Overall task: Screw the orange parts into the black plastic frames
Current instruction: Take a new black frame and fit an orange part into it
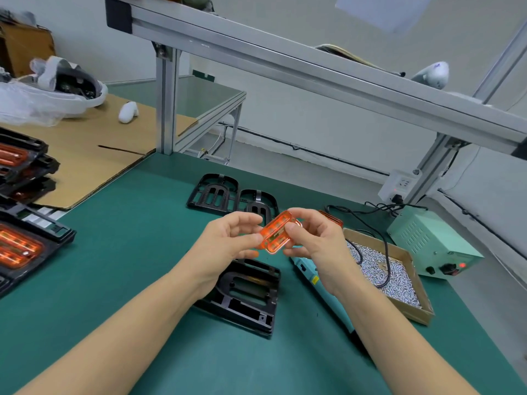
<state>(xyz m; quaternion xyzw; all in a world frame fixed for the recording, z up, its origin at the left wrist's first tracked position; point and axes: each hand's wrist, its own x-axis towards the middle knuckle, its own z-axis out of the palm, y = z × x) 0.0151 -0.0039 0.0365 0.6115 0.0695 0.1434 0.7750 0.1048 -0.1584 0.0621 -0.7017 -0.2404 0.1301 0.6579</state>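
Note:
A translucent orange part (276, 234) is held in the air above the green table, between both hands. My left hand (228, 240) pinches its left edge with thumb and fingers. My right hand (310, 238) pinches its right side. Below them a black plastic frame (245, 297) lies flat on the mat. Two more black frames (214, 192) (258, 205) lie further back. Another orange part (332, 218) peeks out behind my right hand.
A cardboard tray of small silver screws (393, 275) sits to the right, with a teal electric screwdriver (313, 277) beside it and its power supply (433, 243) further right. Finished frames with orange parts (20, 240) are stacked at the left edge. An aluminium frame post (166, 104) stands behind.

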